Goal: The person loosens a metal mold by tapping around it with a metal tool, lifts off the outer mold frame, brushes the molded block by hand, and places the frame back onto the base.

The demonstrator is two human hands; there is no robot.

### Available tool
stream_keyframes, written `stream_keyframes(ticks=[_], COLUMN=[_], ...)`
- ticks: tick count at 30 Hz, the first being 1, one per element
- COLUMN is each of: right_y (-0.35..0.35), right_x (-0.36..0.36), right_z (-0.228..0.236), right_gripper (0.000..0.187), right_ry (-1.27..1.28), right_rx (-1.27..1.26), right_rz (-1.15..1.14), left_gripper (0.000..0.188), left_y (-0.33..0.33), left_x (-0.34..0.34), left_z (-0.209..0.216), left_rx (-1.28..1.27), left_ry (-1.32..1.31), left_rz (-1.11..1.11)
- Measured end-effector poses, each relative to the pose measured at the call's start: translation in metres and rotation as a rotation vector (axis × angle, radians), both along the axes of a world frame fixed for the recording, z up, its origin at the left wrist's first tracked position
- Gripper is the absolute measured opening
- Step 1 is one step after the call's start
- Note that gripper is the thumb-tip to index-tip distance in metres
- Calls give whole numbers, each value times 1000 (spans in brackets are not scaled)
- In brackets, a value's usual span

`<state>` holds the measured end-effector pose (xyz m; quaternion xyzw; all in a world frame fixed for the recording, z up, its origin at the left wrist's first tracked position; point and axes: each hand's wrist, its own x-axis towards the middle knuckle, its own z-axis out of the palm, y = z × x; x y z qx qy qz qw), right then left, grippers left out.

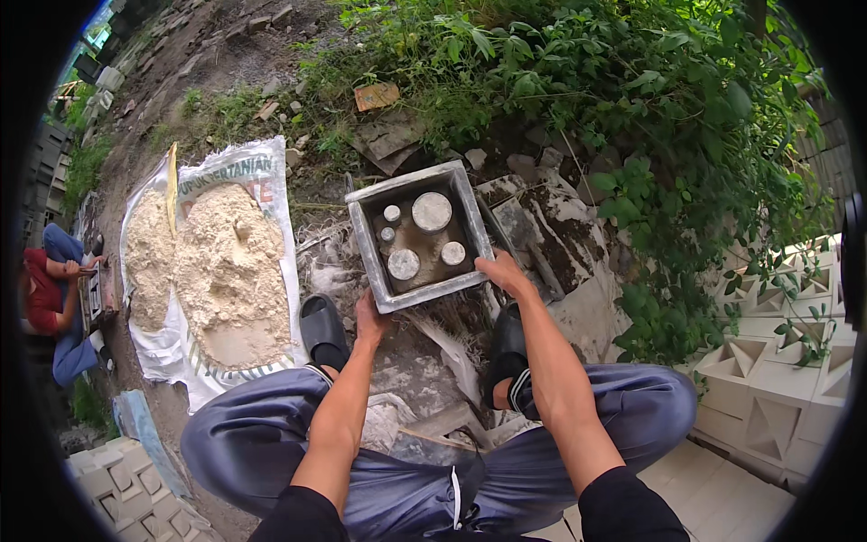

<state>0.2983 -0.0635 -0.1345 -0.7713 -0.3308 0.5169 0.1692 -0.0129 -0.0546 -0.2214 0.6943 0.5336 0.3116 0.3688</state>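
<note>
A square grey metal mould (368,250) with thick walls sits between my feet, tilted slightly. Inside it, several round discs of different sizes rise from a wet-looking brownish floor; the largest disc (432,211) is toward the far right and a medium disc (403,264) lies near left. My left hand (368,320) is closed on the mould's near left corner, its fingertips hidden by the wall. At the near right corner, my right hand (507,274) grips the side with the thumb by the rim. Both arms reach forward between my bent knees.
Left of me, a pale powder heap (226,271) lies on a white sack (278,194). A person in a red shirt (43,289) sits farther left. Leafy plants (560,72) grow beyond the mould. Cream patterned blocks (777,379) are stacked at right; others (135,488) stand lower left.
</note>
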Motion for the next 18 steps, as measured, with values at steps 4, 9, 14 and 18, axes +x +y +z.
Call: stream_keyframes(ticks=[4, 9, 14, 18], right_y=[-1, -2, -8, -1], right_x=[-2, -10, -16, -9], right_z=[10, 26, 33, 13], right_gripper=[65, 71, 74, 73], right_ry=[-59, -57, -36, -82], right_rx=[24, -2, 30, -53], right_rz=[-13, 3, 5, 12], left_gripper=[39, 38, 35, 36], left_y=[1, 2, 7, 6], left_x=[-3, -5, -7, -4], left_z=[-7, -13, -12, -5], left_rx=[-41, -116, -123, -98], left_ry=[49, -12, -49, -92], left_rz=[-10, -10, -6, -7])
